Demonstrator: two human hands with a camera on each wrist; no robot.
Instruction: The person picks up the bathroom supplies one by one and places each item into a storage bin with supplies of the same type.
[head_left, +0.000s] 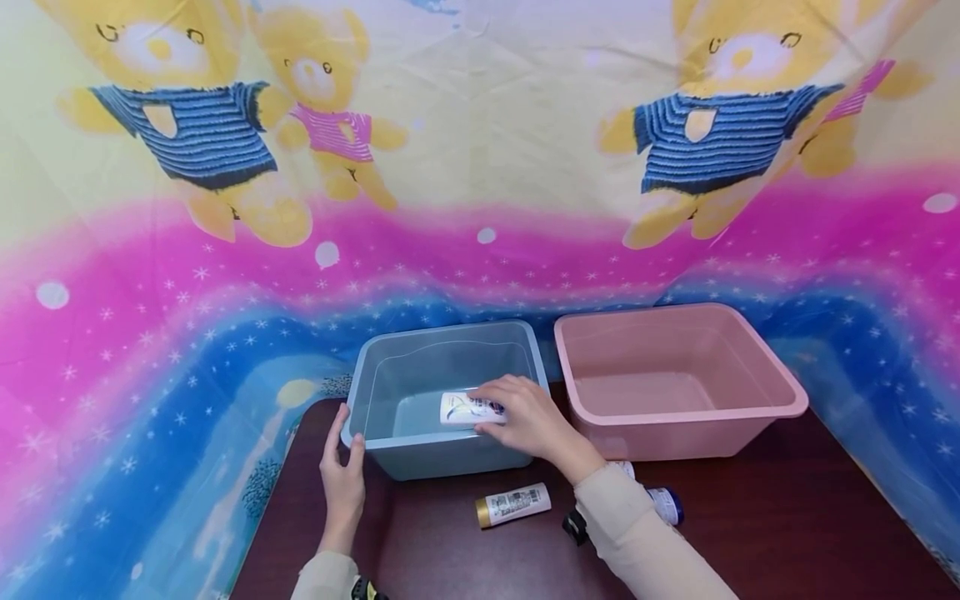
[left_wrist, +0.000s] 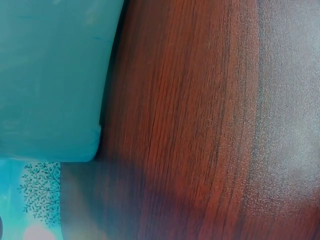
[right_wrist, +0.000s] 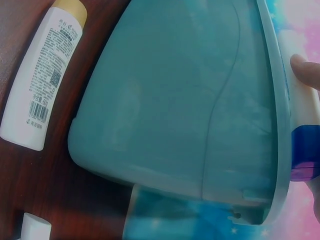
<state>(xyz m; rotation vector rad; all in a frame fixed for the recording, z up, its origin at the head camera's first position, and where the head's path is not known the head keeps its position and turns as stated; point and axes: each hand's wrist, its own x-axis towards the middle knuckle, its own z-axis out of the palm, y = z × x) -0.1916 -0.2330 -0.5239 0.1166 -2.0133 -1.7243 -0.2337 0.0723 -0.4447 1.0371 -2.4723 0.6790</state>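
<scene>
My right hand [head_left: 525, 417] grips a white bottle [head_left: 459, 408] over the front part of a grey-blue plastic bin [head_left: 450, 457]. In the right wrist view the bottle's blue-and-purple cap end [right_wrist: 305, 150] shows beyond the bin's rim, with part of the hand around it. At the bin's front left corner my left hand [head_left: 343, 479] touches the rim, its fingers fairly straight and the thumb apart from them. The left wrist view shows the bin's side [left_wrist: 50, 80] but no fingers. A white bottle with a gold cap [head_left: 513, 505] lies in front of the bin.
To the right stands a pink plastic bin [head_left: 675, 433]. A white container with a blue lid [head_left: 666, 505] and another white item [head_left: 624, 470] lie partly behind my right forearm. All rest on a dark wooden table [head_left: 795, 517], before a bear-print cloth [head_left: 480, 183].
</scene>
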